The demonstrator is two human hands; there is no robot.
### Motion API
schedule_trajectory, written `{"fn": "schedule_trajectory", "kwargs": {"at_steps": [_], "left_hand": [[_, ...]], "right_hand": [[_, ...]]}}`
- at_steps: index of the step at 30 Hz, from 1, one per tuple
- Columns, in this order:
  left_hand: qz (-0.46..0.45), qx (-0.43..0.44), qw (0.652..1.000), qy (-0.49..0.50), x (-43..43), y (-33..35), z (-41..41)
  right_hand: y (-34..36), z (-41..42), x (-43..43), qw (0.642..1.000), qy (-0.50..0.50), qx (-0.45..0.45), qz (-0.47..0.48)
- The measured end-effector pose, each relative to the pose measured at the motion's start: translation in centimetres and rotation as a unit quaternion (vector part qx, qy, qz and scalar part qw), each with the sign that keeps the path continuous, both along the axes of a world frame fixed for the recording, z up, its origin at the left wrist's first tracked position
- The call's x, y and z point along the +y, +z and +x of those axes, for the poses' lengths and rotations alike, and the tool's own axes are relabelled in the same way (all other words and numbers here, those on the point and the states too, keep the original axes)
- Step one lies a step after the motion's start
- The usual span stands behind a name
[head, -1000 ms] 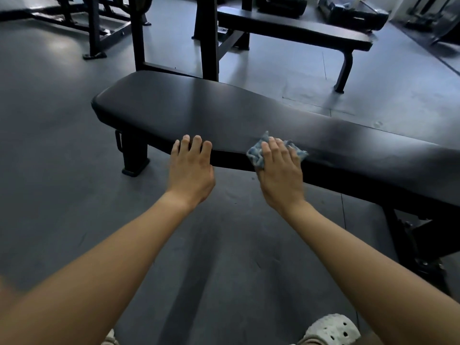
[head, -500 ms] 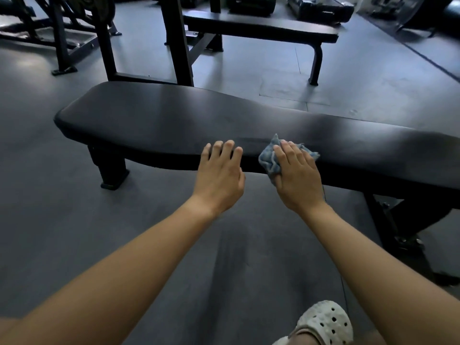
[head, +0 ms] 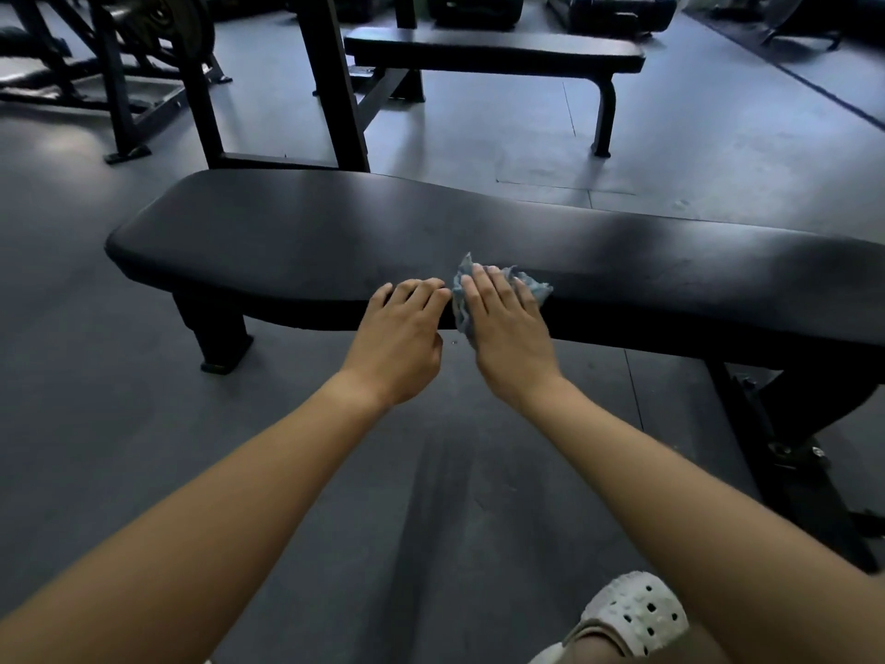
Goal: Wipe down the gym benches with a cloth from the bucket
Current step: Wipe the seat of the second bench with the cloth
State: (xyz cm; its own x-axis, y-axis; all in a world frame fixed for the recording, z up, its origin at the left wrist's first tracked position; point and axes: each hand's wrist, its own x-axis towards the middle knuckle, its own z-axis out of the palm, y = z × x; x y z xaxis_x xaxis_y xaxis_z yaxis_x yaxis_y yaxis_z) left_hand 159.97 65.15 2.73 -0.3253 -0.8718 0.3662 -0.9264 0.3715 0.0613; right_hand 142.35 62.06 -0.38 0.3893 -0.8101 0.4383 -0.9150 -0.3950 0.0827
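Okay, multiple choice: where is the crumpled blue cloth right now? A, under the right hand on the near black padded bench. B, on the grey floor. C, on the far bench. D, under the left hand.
A: the right hand presses the crumpled blue cloth with straight fingers against the near black padded bench; the left hand beside it covers no cloth.

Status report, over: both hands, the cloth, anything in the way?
Right hand flat, pressing blue cloth on bench edge. Left hand rests on edge beside it, empty. Leftward wipe would meet left hand.
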Motion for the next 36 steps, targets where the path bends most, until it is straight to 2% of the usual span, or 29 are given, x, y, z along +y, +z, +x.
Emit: {"fn": "schedule_trajectory", "kwargs": {"at_steps": [3, 5, 10, 12, 14, 17, 19, 21, 24, 26, 31, 36], "left_hand": [[0.007, -0.036, 0.999, 0.021, 0.0, 0.6, 1.6], [0.018, -0.037, 0.997, 0.068, 0.2, 0.9, 2.9], [0.038, -0.11, 0.984, 0.135, 0.8, 1.2, 7.9], [0.044, -0.145, 0.976, 0.154, 0.8, 1.6, 9.8], [0.056, -0.155, 0.97, 0.177, 0.5, 2.1, 11.2], [0.076, -0.136, 0.97, 0.184, 0.1, 2.7, 13.3], [0.085, -0.117, 0.977, 0.154, 0.1, 2.8, 15.0], [0.089, -0.095, 0.985, 0.111, 0.1, 2.8, 16.7], [0.092, -0.077, 0.99, 0.075, 0.1, 3.3, 18.8], [0.091, -0.081, 0.99, 0.075, 0.0, 3.3, 20.0], [0.094, -0.082, 0.986, 0.114, -0.5, 2.6, 23.5], [0.099, -0.033, 0.982, 0.16, -1.5, 2.1, 26.2]], "right_hand": [[1.0, -2.9, -0.8, 0.997, 0.058, 0.045, 0.014], [1.1, -4.1, -0.8, 0.998, 0.051, 0.045, 0.015], [0.8, 0.1, 0.6, 0.995, -0.062, -0.082, 0.01], [1.4, 3.1, 0.4, 0.991, -0.064, -0.114, 0.024], [1.7, 6.0, 0.0, 0.994, -0.032, -0.092, 0.051], [2.0, 10.4, -0.4, 0.995, 0.039, -0.03, 0.087], [2.3, 12.6, -1.0, 0.991, 0.087, 0.017, 0.099], [2.9, 13.0, -2.1, 0.982, 0.151, 0.054, 0.102], [4.1, 11.1, -3.2, 0.959, 0.238, 0.061, 0.139], [4.1, 10.2, -3.0, 0.96, 0.24, 0.059, 0.134], [2.3, 12.7, -2.1, 0.984, 0.162, 0.069, 0.033], [2.9, 17.6, -3.0, 0.977, 0.18, 0.088, 0.069]]}}
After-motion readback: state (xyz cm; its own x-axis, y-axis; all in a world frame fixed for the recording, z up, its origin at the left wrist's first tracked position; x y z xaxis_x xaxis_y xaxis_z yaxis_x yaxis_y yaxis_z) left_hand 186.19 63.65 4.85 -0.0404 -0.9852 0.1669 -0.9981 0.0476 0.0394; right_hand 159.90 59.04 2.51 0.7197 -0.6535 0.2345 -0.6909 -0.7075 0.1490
